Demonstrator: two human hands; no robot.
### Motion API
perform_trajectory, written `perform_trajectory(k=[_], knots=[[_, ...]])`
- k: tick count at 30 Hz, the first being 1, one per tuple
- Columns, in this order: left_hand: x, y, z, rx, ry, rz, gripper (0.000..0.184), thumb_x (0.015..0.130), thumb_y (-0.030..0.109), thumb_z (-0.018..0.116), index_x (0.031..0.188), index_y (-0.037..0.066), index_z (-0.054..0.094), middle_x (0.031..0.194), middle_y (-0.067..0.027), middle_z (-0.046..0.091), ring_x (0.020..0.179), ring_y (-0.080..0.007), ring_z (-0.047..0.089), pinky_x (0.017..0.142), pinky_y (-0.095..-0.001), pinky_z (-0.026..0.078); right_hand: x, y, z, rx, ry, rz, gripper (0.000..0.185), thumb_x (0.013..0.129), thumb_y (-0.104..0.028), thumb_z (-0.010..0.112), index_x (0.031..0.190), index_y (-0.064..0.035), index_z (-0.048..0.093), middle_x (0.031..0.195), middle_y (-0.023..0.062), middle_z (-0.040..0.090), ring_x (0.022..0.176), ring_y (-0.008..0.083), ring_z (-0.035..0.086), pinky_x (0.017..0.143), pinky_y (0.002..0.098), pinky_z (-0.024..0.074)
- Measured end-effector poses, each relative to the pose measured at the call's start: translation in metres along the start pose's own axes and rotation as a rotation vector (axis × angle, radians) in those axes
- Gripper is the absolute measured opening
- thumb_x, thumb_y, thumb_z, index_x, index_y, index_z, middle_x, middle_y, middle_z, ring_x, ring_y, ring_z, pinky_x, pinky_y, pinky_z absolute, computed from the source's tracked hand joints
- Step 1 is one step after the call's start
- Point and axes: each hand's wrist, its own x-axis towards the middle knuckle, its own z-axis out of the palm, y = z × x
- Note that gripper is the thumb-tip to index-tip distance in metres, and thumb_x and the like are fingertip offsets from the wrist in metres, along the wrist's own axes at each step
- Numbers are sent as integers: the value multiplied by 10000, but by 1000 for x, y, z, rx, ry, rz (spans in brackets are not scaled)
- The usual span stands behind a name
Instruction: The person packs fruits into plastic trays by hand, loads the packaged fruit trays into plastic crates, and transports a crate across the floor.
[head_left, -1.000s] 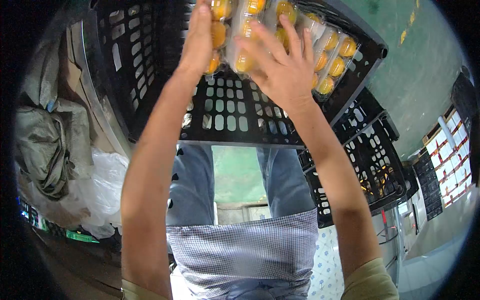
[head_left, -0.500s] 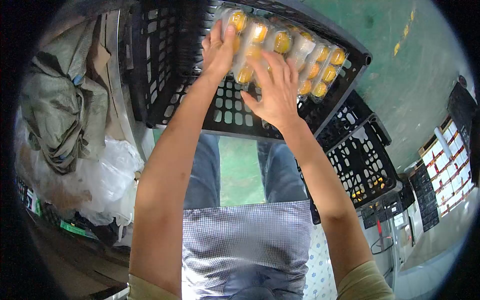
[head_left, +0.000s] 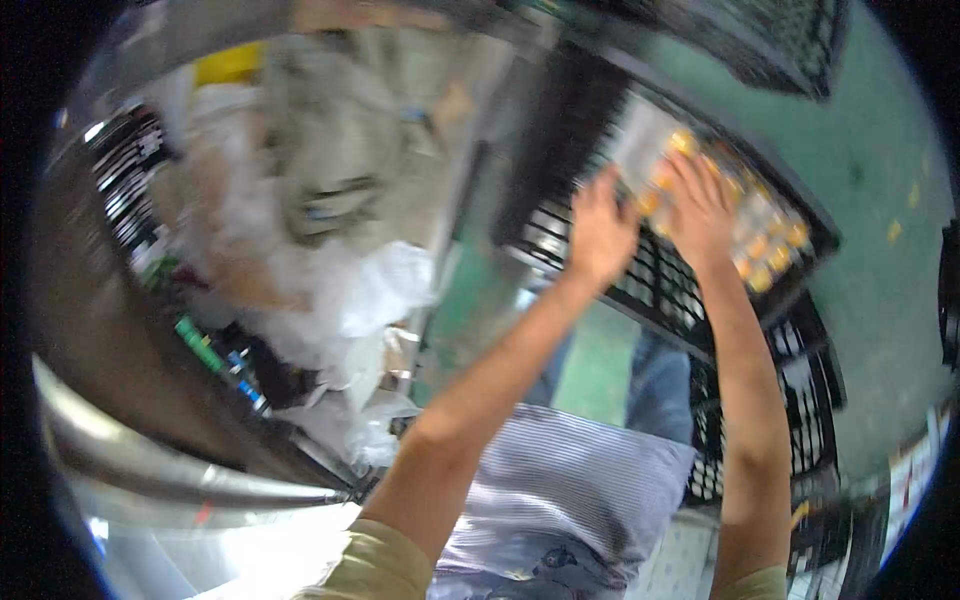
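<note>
Green floor (head_left: 880, 170) shows on the right and between the person's legs. A crumpled grey-green cloth (head_left: 345, 130) fills much of the left side, blurred, with whitish plastic bags (head_left: 370, 290) bunched just below it. A black crate (head_left: 560, 140) with slotted walls sits tilted across the upper right, in front of the knees. Below its right end stands another black crate (head_left: 805, 420), partly hidden by the right forearm; a third black crate (head_left: 775, 45) is cut off at the top edge. A checked apron (head_left: 580, 465) covers the person's lap. Inside the tilted crate, clear plastic packs (head_left: 765, 225) lie side by side toward its right end. The right hand (head_left: 700, 205) is open, its spread fingers over the packs. The left hand (head_left: 603, 230) is at their left end, fingers pointing forward; blur hides whether it grips anything. Small round orange fruits (head_left: 797, 235) show through the plastic.
</note>
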Motion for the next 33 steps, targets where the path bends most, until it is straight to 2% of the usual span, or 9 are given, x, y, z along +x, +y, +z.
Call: perform_trajectory(k=[6,10,14,17,20,22,25,30,33], knots=[[-108,148,-271,-2,167,371,456,744,37,653,1175,12,507,1161,-186,520,1104,-341,515,900,-404,440,0,-11,-11,-48,-294,85,690,778,-49,564,1409,-172,313,1504,-68,191,1386,194,179,1104,446,218],[-154,203,-357,195,368,626,392,639,7,634,1001,53,493,1018,-149,498,998,-362,536,805,-423,481,5,-17,-46,-16,-428,148,743,769,-87,617,1424,-135,270,1503,34,181,1388,282,140,1112,458,195],[-194,214,-425,338,809,784,329,680,-4,647,988,44,540,1093,-171,503,1072,-361,505,904,-461,452,5,-43,-125,190,-273,103,536,766,-118,653,1268,-66,474,1420,95,305,1316,334,277,1040,426,322],[-235,216,-491,256,1390,453,286,809,84,563,1078,20,490,1274,-204,407,1225,-334,383,1034,-475,318,11,-69,-213,461,-58,164,404,791,-97,615,1177,-22,524,1342,153,394,1232,362,383,1000,410,359],[-241,231,-572,-29,1503,491,433,951,208,384,1315,-25,352,1328,-161,409,1274,-235,360,1077,-429,258,36,-124,-331,764,134,50,349,827,-32,601,1168,-21,528,1293,150,449,1026,271,559,789,322,502],[-243,210,-623,-239,1474,412,452,934,260,407,1285,-25,405,1307,-167,436,1287,-269,332,1073,-424,232,47,-196,-412,1129,193,5,341,851,-24,588,1185,-1,518,1081,126,588,868,152,611,722,261,511],[-216,182,-695,-141,1215,274,472,934,326,439,1271,-4,462,1293,-130,478,1241,-223,389,1042,-364,268,44,-311,-507,1433,-12,-166,383,864,-51,592,1226,-2,476,1026,120,607,864,173,627,749,278,531],[-140,187,-787,-72,587,103,594,903,486,481,1258,11,509,1203,-127,562,1119,-206,508,981,-290,344,53,-450,-528,1582,-215,-255,477,884,-97,590,1277,71,378,1090,167,586,938,195,612,782,301,533],[-120,201,-806,173,220,-108,708,849,585,511,1285,28,493,1192,-144,564,1086,-206,528,952,-275,375,57,-485,-527,1603,-117,-232,571,858,-296,648,1212,100,439,963,154,606,877,170,598,705,272,491]])
